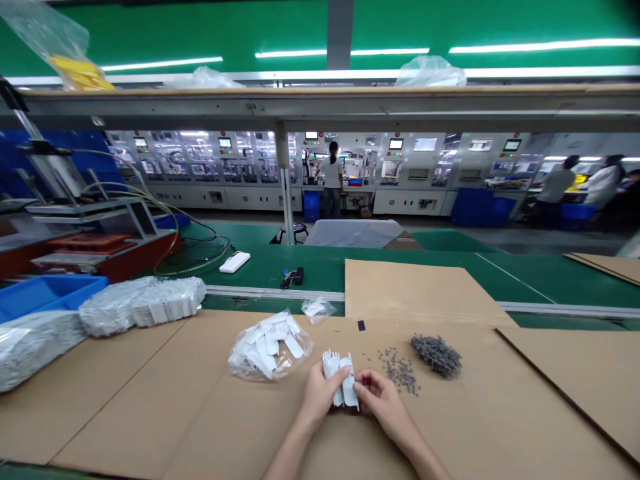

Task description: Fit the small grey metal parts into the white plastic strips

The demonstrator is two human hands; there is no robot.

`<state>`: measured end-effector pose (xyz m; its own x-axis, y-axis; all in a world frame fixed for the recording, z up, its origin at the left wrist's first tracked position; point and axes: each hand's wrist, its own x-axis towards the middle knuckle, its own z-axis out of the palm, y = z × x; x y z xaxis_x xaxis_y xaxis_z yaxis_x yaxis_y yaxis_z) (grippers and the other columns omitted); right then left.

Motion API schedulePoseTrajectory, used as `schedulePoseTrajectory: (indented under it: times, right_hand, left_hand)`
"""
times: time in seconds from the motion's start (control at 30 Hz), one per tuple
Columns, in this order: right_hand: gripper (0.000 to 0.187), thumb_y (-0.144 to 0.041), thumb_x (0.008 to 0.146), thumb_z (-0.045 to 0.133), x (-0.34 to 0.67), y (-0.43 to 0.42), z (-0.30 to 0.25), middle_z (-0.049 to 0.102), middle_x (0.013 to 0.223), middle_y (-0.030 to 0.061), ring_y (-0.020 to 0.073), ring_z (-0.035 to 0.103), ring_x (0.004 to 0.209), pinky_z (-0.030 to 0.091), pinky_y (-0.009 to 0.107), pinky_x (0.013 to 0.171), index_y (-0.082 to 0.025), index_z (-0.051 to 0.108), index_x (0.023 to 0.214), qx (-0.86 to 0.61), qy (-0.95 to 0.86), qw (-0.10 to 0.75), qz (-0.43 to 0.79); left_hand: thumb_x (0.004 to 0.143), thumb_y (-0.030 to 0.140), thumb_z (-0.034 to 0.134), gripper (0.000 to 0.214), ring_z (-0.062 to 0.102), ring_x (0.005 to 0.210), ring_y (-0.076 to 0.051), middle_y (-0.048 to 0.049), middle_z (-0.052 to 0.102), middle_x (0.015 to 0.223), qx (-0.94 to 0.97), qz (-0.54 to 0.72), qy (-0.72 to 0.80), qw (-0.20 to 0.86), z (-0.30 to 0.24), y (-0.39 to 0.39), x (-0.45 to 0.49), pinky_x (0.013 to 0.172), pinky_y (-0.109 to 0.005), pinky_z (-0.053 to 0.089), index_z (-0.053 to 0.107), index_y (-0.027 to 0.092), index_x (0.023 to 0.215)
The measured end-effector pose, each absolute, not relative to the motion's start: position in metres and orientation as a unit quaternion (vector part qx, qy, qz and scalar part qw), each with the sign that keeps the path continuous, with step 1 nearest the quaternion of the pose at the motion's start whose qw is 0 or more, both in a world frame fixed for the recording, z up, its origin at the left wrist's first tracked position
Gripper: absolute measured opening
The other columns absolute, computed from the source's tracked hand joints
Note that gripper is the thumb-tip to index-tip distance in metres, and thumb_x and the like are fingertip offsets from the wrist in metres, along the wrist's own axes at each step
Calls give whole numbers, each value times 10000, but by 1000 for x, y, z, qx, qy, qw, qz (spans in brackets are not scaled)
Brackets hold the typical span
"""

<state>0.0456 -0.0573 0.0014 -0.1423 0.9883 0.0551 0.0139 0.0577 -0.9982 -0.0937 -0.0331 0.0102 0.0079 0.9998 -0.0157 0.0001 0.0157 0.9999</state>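
Your left hand (pixel 318 395) holds a stack of slim white plastic pieces (pixel 333 377), the thumb laid across its face and the fingers mostly hidden behind it; your right hand (pixel 381 397) is drawn in narrow at the right edge of the stack, its thumb and fingers bent close together, though you cannot tell from here whether they pinch anything; the stack is raised on end in front of you, over the brown cardboard (pixel 240 433) that covers the near part of the green counter (pixel 260 268); just to the right of your right hand you have loose grey bits (pixel 400 369) scattered on the cardboard, and beyond them a dense heap of grey bits (pixel 437 355); to the left of your hands lies an open clear bag (pixel 297 360) with more white pieces in it, and behind that a small clear bag (pixel 318 309); a small black rectangle (pixel 361 325) lies flat near the back of the cardboard; farther left you have plastic-wrapped bundles (pixel 167 300) beside a blue tray (pixel 56 292); on the green surface behind, a white device (pixel 235 262) lies to the left of a small black object (pixel 293 277); well beyond, a person (pixel 332 177) stands facing a row of machines (pixel 263 200).
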Motion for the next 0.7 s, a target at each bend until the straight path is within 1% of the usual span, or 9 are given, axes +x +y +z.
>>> schedulePoseTrajectory:
  times: [0.1,0.3,0.43,0.5,0.57,0.63,0.7]
  right_hand:
    - [314,-461,708,512,45,-56,0,520,568,-20,90,473,466,383,199,456,-148,539,711,-450,-532,455,555]
    - [317,-466,665,557,46,-55,-4,506,527,-33,81,454,429,359,192,426,-151,524,672,-457,-520,451,563]
    - [297,-443,658,581,46,-57,-1,506,518,-40,77,458,436,351,187,442,-154,513,648,-441,-497,469,583]
    - [274,-415,658,596,46,-59,2,517,530,-36,75,465,447,356,186,455,-155,509,646,-418,-469,475,616]
    - [248,-385,665,603,47,-61,3,525,539,-30,70,468,447,362,183,458,-156,508,655,-391,-434,463,666]
    - [228,-361,670,604,47,-61,4,525,539,-25,61,464,432,362,175,446,-153,512,669,-375,-408,437,709]
    - [229,-362,666,606,49,-59,1,523,531,-27,56,461,410,360,169,428,-152,515,674,-386,-401,428,712]
  left_hand:
    - [600,376,622,298,561,608,-163,-47,620,660,494,497,510,500,9,-32,-95,537,-219,435,576,103,709]
    - [579,382,636,299,564,623,-173,-46,627,655,496,506,520,477,11,-33,-94,538,-217,433,583,109,690]
    - [572,376,646,295,558,601,-160,-34,617,639,491,498,507,505,12,-35,-93,521,-208,427,576,112,683]
    - [571,369,650,287,550,574,-147,-25,604,621,483,493,496,527,12,-36,-93,505,-202,422,566,112,669]
    - [577,360,648,277,542,551,-136,-19,594,608,475,491,489,542,10,-36,-91,496,-200,418,559,112,666]
    - [587,354,641,270,538,540,-133,-18,590,601,471,494,490,542,9,-35,-91,493,-201,417,555,113,671]
    - [586,352,638,261,539,535,-137,-18,590,589,474,499,502,524,7,-33,-91,488,-201,412,553,117,661]
